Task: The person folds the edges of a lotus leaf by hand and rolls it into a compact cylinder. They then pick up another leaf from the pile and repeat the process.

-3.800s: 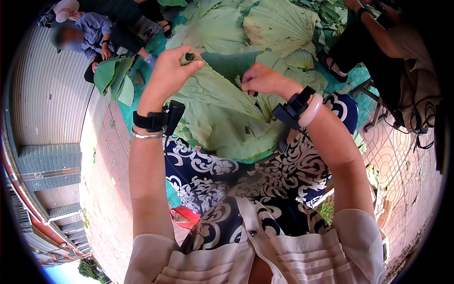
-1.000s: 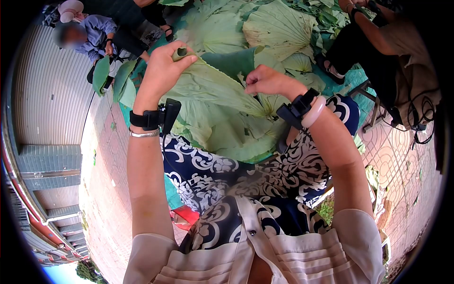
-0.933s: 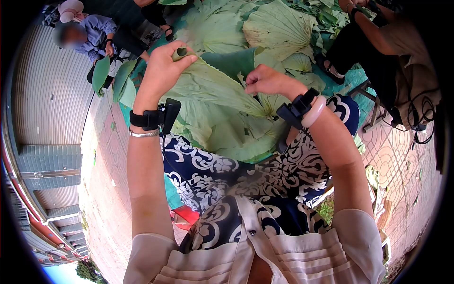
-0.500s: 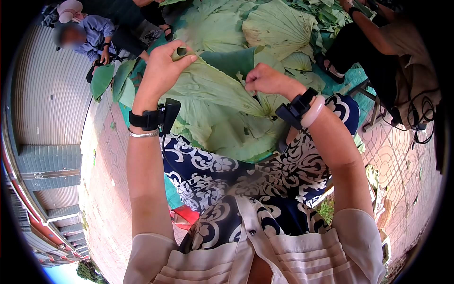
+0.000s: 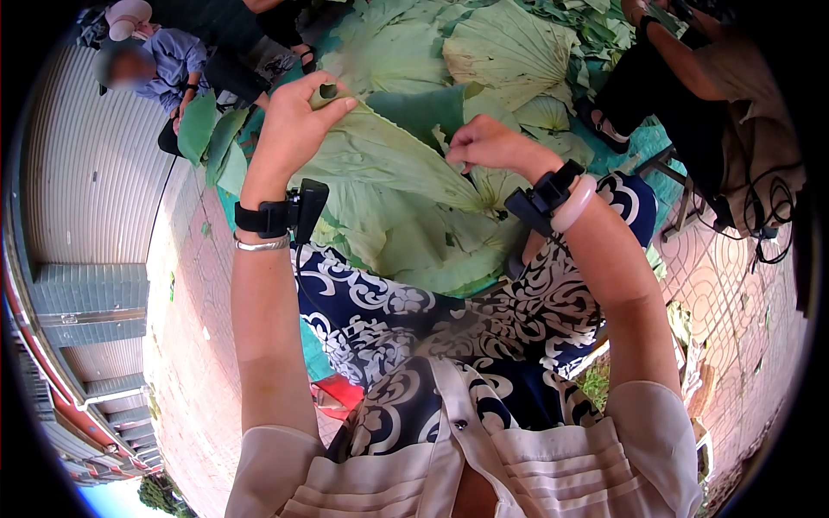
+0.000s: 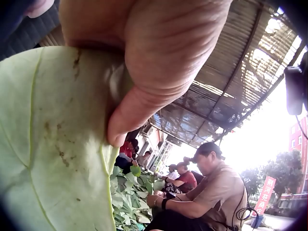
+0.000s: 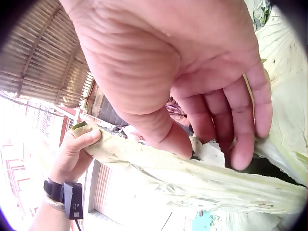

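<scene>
Two hands in use: both were on one folded lotus leaf (image 5: 389,160), held up above the lap.
Left hand: the left hand (image 5: 289,129) pinched the rolled tip of the leaf at its highest point. The thumb (image 6: 144,91) was pressed onto the pale underside, a tight hold.
Right hand: the right hand (image 5: 488,147) gripped the folded edge lower down. Its fingers (image 7: 240,125) were curled over the fold and met the thumb in a narrow, closed hold.
Leaf position: it ran as one long crease from hand to hand, and the loose remainder draped onto the patterned dress (image 5: 380,319).
Change noted: compared with the view a few seconds before, the left hand had lifted a little, up and outward, taking the tip with it. The right hand had hardly shifted. Over the last second, nothing of note had moved in either hold.
Bearing on the work: in my judgement the crease was being drawn taut rather than re-gripped. The fold appeared to be mid-step, with neither hand released.
Surroundings: a heap of lotus leaves (image 5: 509,43) lay beyond on a teal sheet (image 5: 656,138). A seated person in blue (image 5: 168,60) held leaves at the far left.
</scene>
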The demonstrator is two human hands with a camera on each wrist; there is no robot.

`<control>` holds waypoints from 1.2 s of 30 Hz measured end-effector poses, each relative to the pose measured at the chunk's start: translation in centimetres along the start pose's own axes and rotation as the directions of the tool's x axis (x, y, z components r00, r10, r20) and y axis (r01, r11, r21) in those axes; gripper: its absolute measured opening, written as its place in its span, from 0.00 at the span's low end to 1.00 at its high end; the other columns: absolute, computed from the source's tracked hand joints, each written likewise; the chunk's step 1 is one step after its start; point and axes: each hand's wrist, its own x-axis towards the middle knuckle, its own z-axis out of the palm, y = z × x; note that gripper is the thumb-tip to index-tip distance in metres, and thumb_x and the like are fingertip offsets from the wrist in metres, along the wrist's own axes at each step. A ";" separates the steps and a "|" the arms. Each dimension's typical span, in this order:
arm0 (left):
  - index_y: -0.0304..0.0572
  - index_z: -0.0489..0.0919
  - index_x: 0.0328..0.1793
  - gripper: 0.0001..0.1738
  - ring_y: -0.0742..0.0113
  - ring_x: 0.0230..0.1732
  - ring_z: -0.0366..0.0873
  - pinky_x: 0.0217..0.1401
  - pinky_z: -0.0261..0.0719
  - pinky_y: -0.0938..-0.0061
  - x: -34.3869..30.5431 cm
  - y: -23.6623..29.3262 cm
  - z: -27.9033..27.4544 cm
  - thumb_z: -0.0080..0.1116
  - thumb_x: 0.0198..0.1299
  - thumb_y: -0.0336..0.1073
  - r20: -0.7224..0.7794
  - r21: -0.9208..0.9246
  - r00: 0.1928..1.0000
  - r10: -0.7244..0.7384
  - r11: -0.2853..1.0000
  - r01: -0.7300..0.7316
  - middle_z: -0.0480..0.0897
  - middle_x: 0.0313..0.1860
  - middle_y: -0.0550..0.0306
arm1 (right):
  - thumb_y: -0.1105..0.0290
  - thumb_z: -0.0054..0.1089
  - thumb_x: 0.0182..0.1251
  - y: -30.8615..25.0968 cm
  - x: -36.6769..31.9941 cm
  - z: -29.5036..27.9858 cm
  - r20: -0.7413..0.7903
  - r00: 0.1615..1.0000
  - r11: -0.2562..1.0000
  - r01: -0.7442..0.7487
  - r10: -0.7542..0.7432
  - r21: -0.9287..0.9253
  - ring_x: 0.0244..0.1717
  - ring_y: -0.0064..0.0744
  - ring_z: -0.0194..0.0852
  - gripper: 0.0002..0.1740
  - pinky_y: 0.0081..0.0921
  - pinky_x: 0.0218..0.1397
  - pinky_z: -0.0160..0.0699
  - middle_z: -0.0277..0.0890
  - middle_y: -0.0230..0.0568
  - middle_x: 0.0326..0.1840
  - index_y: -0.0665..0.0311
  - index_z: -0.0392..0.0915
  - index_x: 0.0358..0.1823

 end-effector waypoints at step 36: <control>0.37 0.84 0.41 0.08 0.82 0.33 0.73 0.38 0.72 0.82 0.0 0.1 -0.1 0.71 0.62 0.33 -0.057 0.017 0.998 0.038 0.999 -0.037 0.82 0.29 0.68 | 0.68 0.65 0.60 0.0 0.0 -0.1 0.041 0.999 0.988 0.007 -0.001 -0.152 0.32 0.25 0.87 0.11 0.27 0.35 0.79 0.85 0.38 0.28 0.72 0.85 0.32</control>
